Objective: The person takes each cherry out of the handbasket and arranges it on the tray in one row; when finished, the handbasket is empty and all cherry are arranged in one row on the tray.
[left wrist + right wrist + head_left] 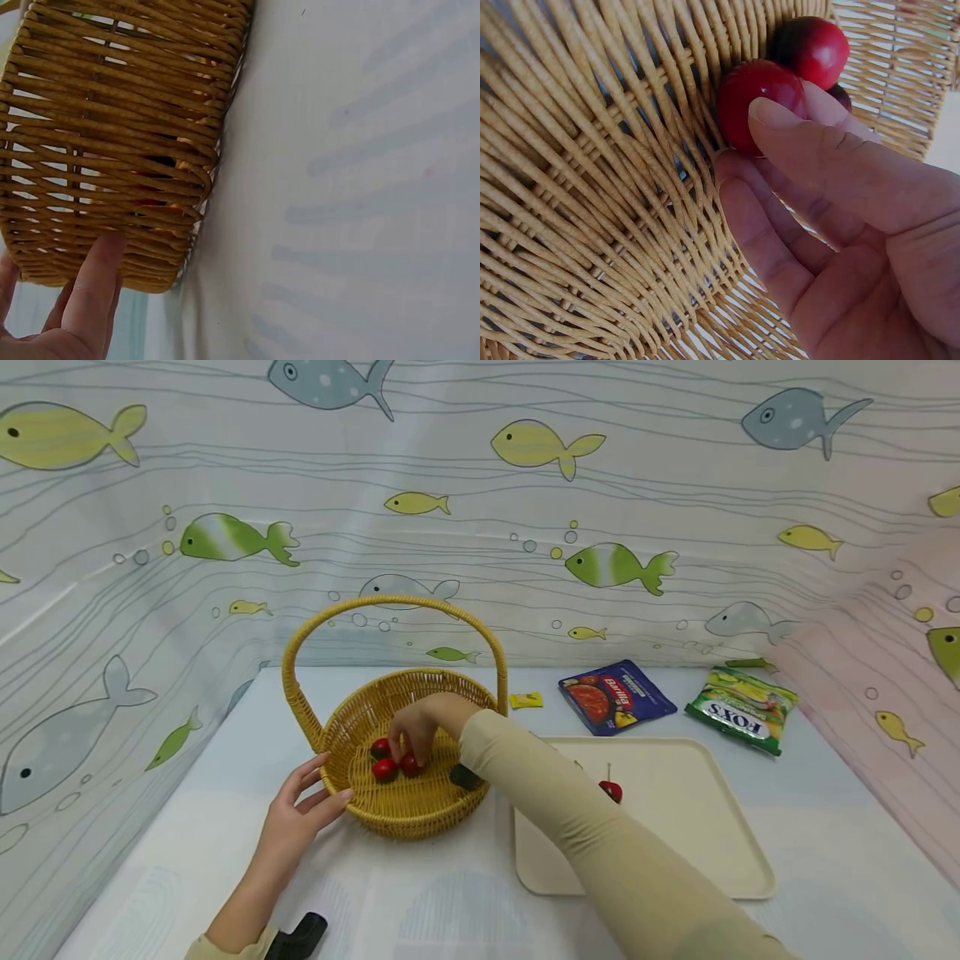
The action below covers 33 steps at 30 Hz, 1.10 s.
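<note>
**Both hands at the wicker basket, view by view**

Head view. You are reaching your right hand (420,727) down into the wicker basket (360,710), fingers curling onto the red cherries (396,766) lying on its floor, probably pinching the nearest one. Your left hand (296,818) is resting against the basket's near-left outer wall, fingers straight and spread, gripping nothing; judged from its position, it is bracing the basket so it stays put under the reaching hand. Just right of the basket a cream tray (705,827) is carrying one more cherry (611,790) with its stem up. Behind the tray, farther from the basket, are lying a small yellow sachet (526,699), a blue Barilla packet (617,695) and a green Fox's bag (744,707).

Left wrist view. One straight finger (94,281) is pressing flat on the basket's woven side (112,142), which is standing on the pale tablecloth (352,180). Nothing is enclosed by this hand.

Right wrist view. Your thumb (832,161) and curled fingers (761,247) are closing on a cherry (759,101) lying against the basket's weave (592,187); a second cherry (811,49) is touching it from behind. Whether the grasped cherry is lifted clear of the weave cannot be told.
</note>
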{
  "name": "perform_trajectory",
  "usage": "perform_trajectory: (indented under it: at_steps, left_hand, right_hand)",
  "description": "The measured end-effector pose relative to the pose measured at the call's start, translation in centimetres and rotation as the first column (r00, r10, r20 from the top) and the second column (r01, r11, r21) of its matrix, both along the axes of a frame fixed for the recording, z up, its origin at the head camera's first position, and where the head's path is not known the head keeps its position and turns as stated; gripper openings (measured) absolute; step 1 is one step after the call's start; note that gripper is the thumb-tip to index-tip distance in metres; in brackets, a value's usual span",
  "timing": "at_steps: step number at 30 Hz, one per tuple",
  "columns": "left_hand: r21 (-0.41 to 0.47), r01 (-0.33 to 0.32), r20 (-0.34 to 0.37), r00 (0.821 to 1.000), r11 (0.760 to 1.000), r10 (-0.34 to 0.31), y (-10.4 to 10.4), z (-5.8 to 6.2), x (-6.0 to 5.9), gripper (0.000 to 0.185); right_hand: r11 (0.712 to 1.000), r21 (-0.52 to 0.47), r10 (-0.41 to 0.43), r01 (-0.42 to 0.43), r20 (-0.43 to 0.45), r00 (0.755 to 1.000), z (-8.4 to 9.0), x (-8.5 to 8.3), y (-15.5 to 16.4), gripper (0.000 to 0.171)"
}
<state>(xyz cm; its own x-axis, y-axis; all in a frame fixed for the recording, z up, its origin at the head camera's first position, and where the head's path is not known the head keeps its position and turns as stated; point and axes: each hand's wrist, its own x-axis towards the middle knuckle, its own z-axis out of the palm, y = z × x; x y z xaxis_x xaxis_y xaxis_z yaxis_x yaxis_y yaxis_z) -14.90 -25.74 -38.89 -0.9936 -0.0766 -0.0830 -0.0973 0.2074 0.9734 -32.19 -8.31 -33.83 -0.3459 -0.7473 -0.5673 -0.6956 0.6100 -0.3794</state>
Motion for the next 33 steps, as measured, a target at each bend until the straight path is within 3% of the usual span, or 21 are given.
perform_trajectory:
  at_steps: [9, 20, 33]
  left_hand:
    - [-0.019, 0.001, 0.002, 1.000, 1.000, -0.001, 0.3, -0.3, -0.5, 0.072]
    - [-0.034, -0.013, 0.022, 1.000, 0.999, 0.013, 0.3, -0.1, -0.1, 0.073]
    - [-0.034, -0.010, 0.033, 0.999, 0.999, 0.011, 0.2, 0.0, 0.0, 0.074]
  right_hand:
    - [0.998, -0.033, -0.044, 0.045, 0.017, 0.999, 1.3, -0.1, 1.3, 0.028]
    - [0.970, -0.236, -0.045, 0.056, 0.049, 0.998, 4.0, 1.3, 3.2, 0.026]
    - [0.855, -0.514, 0.012, 0.074, 0.161, 0.987, 5.7, 5.3, 8.9, 0.024]
